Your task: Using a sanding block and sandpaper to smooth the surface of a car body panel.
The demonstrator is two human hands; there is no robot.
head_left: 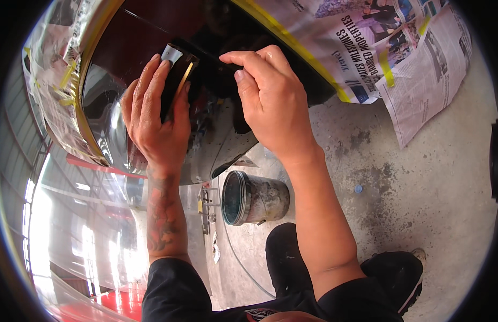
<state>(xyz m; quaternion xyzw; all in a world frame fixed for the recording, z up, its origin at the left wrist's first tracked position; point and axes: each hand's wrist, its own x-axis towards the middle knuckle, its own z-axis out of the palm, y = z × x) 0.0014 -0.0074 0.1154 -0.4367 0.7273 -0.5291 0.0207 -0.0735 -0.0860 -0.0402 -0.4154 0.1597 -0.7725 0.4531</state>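
Observation:
My left hand (152, 110) is wrapped round a dark block (175, 70) with a pale grey piece at its far end and a tan strip along one side. Beneath it lies a glossy dark panel (136, 40), curved and reflective, with wet-looking marks. To the right, over the same panel, hovers my right hand (273, 91). Its thumb and index finger are bent but stand apart, and nothing visible lies between them. Against the black surface, a small dark thing there would be hard to make out.
Newspaper (420, 80) held with yellow tape (292, 45) covers the panel's right side; clear film and paper (61, 80) edge its left. A stained bucket (259, 198) stands on the concrete floor (335, 188) below. A blue cap (358, 189) and a thin hose (235, 255) lie there too.

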